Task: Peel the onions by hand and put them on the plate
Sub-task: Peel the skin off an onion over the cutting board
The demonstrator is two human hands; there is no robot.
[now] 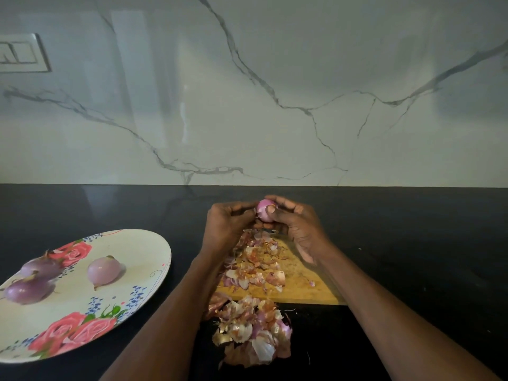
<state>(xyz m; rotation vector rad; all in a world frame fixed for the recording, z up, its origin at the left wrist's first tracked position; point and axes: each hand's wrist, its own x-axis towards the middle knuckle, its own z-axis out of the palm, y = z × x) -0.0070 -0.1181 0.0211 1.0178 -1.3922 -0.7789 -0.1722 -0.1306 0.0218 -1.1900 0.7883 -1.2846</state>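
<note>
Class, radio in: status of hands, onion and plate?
Both hands, left and right, grip one onion over the board. Three onions on plate. Peels piled below; nothing blocking.

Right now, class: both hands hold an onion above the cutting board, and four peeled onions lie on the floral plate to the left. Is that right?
Not quite. The head view shows three peeled onions on the floral plate, not four. The rest stands: the left hand and right hand hold an onion above the cutting board.
</note>
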